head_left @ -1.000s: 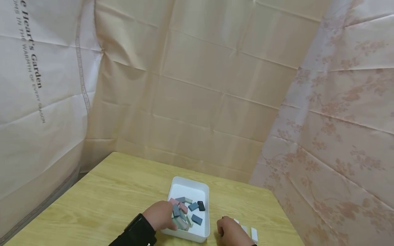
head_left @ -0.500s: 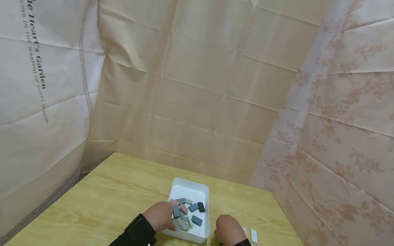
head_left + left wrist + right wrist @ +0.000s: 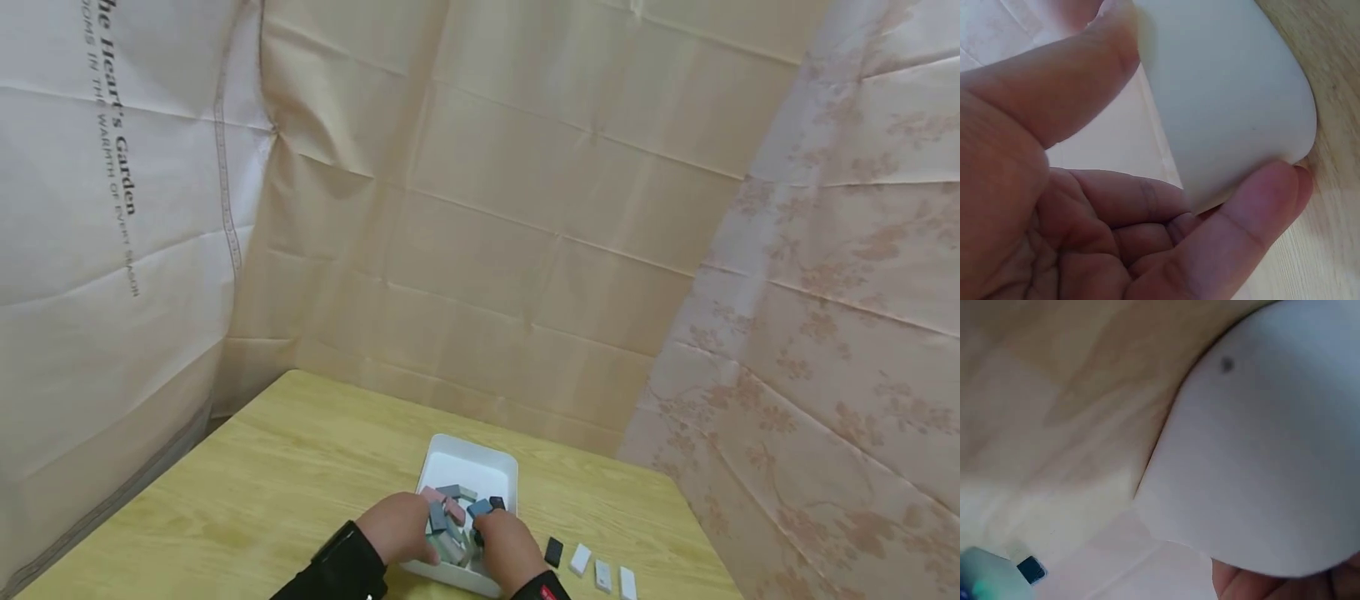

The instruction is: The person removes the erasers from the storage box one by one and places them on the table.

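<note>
A white tray (image 3: 459, 447) holds several small rectangular blocks: pink ones (image 3: 453, 510), pale green ones (image 3: 450, 546), blue-grey ones (image 3: 437, 518) and a black one (image 3: 497, 502). My left hand (image 3: 401, 525) grips its near left corner; in the left wrist view, thumb and fingers lie about the tray's wall (image 3: 1235, 94). My right hand (image 3: 508, 546) reaches over the right rim, fingertips down among the blocks beside a blue block (image 3: 480, 507). Something dark shows at those fingertips, but whether they pinch it is hidden. The right wrist view has fingers (image 3: 1254, 584) behind the tray wall.
Right of the tray, a black block (image 3: 553, 552) and three white blocks, the nearest to it a white block (image 3: 580, 559), lie in a spaced row on the wooden table (image 3: 300, 475). Curtains, including a beige curtain (image 3: 487, 250), hang close behind and on both sides.
My right hand has moved left from the table into the tray, uncovering a black block at the left end of the row. The left hand keeps its hold on the tray.
</note>
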The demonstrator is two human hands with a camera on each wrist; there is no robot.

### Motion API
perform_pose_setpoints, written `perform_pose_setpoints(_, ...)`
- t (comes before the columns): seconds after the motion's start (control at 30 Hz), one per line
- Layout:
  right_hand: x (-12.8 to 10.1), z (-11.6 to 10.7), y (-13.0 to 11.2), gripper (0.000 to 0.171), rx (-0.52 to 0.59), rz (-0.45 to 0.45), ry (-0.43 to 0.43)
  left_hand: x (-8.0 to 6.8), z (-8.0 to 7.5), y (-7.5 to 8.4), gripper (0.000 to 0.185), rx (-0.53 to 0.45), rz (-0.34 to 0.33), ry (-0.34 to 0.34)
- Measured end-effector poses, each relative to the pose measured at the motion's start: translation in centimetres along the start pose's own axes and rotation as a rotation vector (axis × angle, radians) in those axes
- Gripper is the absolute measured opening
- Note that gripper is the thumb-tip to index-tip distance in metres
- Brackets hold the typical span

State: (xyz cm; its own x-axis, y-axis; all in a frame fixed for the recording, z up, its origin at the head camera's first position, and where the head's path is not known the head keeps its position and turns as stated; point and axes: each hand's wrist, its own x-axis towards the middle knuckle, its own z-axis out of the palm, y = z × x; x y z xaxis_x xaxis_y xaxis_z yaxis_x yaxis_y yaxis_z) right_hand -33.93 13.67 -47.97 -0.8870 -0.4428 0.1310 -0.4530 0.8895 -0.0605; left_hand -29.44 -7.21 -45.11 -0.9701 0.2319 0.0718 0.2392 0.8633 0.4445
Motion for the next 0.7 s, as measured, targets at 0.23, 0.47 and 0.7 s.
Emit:
perform_pose_setpoints(0.23,0.3,0.1,0.1,0.020,0.062,0.024,0.027,0.2,-0.5,0.2,0.039,0.002,-0.008,-0.006)
perform_pose_setpoints(0.47,0.3,-0.2,-0.3,0.023,0.026,-0.028,0.074,0.5,-0.7,0.2,0.041,0.019,-0.011,-0.003)
perform_pose_setpoints(0.7,0.0,-0.8,-0.1,0.020,0.096,-0.003,0.019,0.5,-0.2,-0.2,0.040,-0.021,-0.014,-0.010)
